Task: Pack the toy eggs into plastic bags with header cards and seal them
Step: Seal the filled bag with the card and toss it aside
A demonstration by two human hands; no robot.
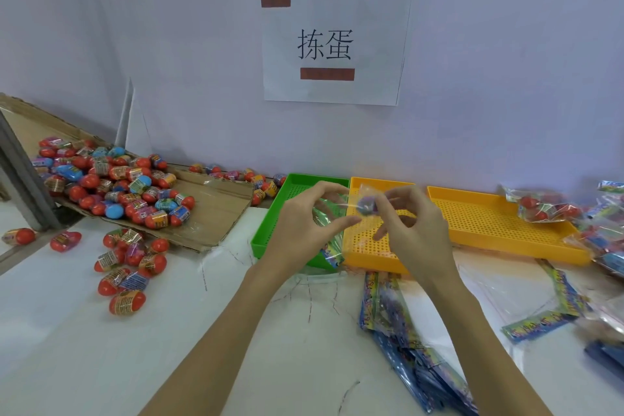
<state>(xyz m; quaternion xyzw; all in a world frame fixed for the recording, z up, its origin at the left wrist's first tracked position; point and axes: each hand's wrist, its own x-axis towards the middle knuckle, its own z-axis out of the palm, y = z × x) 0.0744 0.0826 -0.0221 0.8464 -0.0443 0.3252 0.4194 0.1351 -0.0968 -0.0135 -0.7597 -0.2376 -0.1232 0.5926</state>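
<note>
Toy eggs point(111, 186), mostly red with some blue, lie heaped on a flattened sheet of cardboard point(216, 213) at the left of a white table point(84, 348), with a smaller cluster point(130, 263) spilled onto the tabletop just in front of it; at centre, above a green tray point(270, 230) and an orange tray point(371, 257), a person's left hand point(300, 223) and right hand point(412, 230) pinch between curled fingers and thumbs a clear plastic bag point(332, 213), its printed header card hanging down, while a blurred purple egg point(366, 204) sits at the right hand's fingertips; a stack of empty bags with header cards point(398, 331) lies on the table below the wrists, filled bags point(543, 206) rest on a second orange tray point(489, 223) at the right, and a paper sign point(334, 44) with two Chinese characters hangs on the pale wall behind
</note>
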